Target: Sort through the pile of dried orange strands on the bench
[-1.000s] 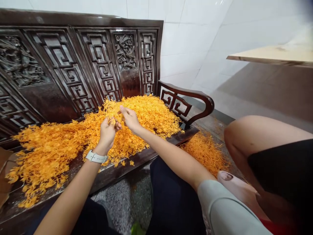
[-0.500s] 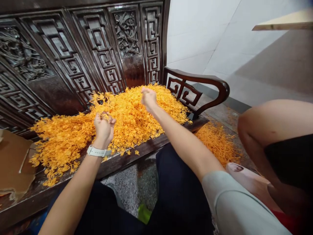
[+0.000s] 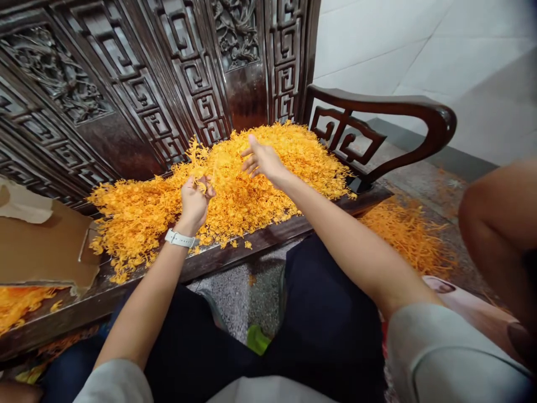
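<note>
My left hand, with a pale watch strap at the wrist, is closed around a small bunch of orange plastic pieces. Thin prongs and stems stick up above its fingers. My right hand hovers over the heap to the right, fingers apart, with nothing seen in it. Beneath both hands a big heap of the same orange pieces covers much of the dark wooden bench seat.
A torn cardboard box stands on the bench at left, with more orange pieces by it. The carved backrest and curved armrest bound the seat. Orange stems lie on the floor at right, near another person's knee.
My right hand has gone from closed fingers to spread ones. My left hand still grips its bunch. The view has shifted, bringing more of the cardboard box into sight.
</note>
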Available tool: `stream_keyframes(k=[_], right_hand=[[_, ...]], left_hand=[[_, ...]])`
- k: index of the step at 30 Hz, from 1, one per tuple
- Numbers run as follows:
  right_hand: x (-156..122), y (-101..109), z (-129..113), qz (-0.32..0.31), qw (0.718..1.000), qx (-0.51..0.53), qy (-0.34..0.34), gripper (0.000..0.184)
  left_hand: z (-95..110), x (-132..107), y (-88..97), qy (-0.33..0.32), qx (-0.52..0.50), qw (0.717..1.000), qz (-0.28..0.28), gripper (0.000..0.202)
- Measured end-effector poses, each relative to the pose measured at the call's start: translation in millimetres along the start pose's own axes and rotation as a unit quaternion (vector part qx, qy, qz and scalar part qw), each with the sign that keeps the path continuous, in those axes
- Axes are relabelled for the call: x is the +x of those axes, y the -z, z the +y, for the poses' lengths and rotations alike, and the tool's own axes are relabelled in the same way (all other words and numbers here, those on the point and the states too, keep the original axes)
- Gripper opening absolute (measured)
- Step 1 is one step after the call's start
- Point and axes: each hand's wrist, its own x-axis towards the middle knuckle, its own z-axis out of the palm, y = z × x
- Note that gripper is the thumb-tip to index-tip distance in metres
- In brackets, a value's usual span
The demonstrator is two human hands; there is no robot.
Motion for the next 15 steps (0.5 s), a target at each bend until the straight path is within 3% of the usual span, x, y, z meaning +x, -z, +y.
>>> stream_keyframes(k=[2, 4, 8, 13, 15], right_hand=[[-14, -23, -12, -0.055, 0.996, 0.062, -0.040, 0.059], [-22, -34, -18, -0.066, 0.994, 0.077, -0.036, 0.052], [-23, -27, -17, -0.031, 0.994, 0.102, 0.002, 0.043], [-12, -24, -14, 0.012, 0.987, 0.154, 0.032, 0.031], [-2, -17, -12, 0.060, 0.986, 0.150, 0.040, 0.033]], left_hand=[[-5, -1, 0.5, 0.000, 0.051, 0.998, -0.024, 0.017], [-8, -4, 1.0, 0.003, 0.094, 0.994, -0.048, 0.013], [-10, -10, -1.2, 0.004, 0.104, 0.993, -0.051, 0.015], [0, -16, -16.1, 0.054, -0.017, 0.998, 0.001, 0.023], [6, -15, -16.7, 0.061, -0.043, 0.997, 0.028, 0.024]])
